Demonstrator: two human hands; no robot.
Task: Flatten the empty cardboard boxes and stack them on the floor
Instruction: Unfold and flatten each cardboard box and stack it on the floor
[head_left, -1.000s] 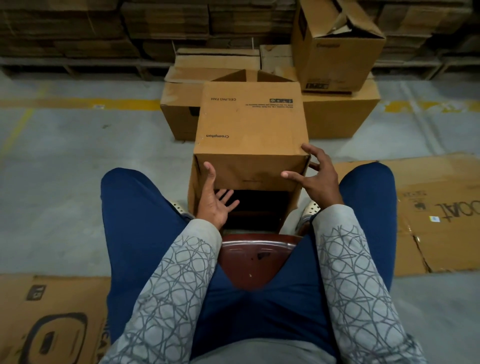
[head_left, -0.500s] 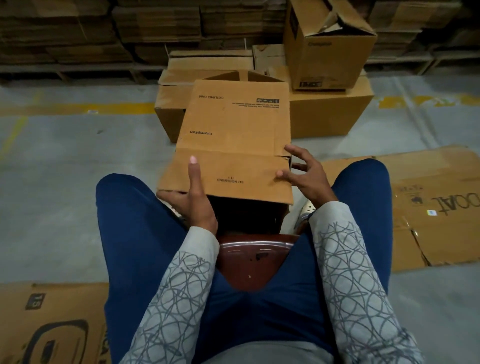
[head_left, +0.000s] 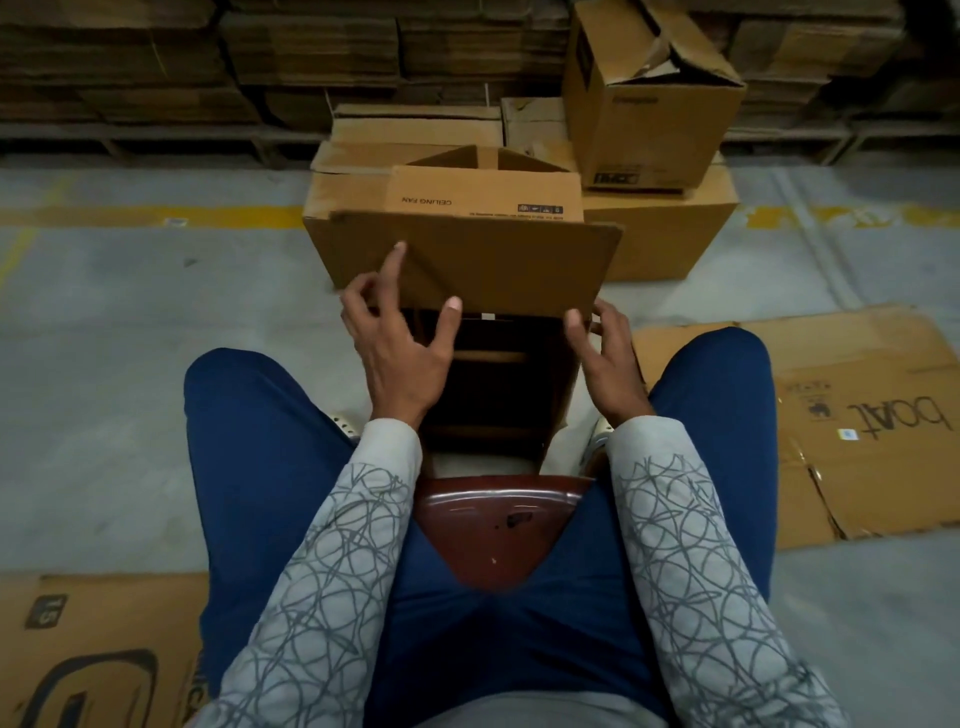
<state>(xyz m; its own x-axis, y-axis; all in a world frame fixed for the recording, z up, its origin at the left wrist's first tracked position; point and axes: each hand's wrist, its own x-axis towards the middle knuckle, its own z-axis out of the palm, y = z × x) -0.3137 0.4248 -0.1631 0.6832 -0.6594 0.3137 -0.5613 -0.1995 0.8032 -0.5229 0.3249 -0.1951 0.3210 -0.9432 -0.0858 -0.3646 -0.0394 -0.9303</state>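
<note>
Both hands are on one thing: a brown cardboard box (head_left: 483, 195) printed "CEILING FAN", which stands on the grey concrete floor (head_left: 130, 338) between the person's knees, just past the front edge of the red-brown plastic chair (head_left: 493, 530). It lies straight ahead of the hands, neither side nearer. Its long axis seems to run away from the person, and its dark open end faces back towards them.

Its plain brown flap (head_left: 493, 265) stands raised over that opening, with its long edge running from left to right. The left hand (head_left: 400, 358) is at the flap's near left corner, index finger (head_left: 397, 254) laid straight on its face, thumb spread along the near edge and the other fingers loosely bent. It looks like a press rather than a grip. The right hand (head_left: 610, 364) pinches the near right corner, thumb (head_left: 574, 319) on top and fingers curled round behind.

Folding the flap further back would probably call for both hands pushing evenly away. More upright brown cartons (head_left: 660, 228) stand beyond. A flattened cardboard sheet marked "boat" (head_left: 857, 415) lies on the floor to the right, well apart from the box.
</note>
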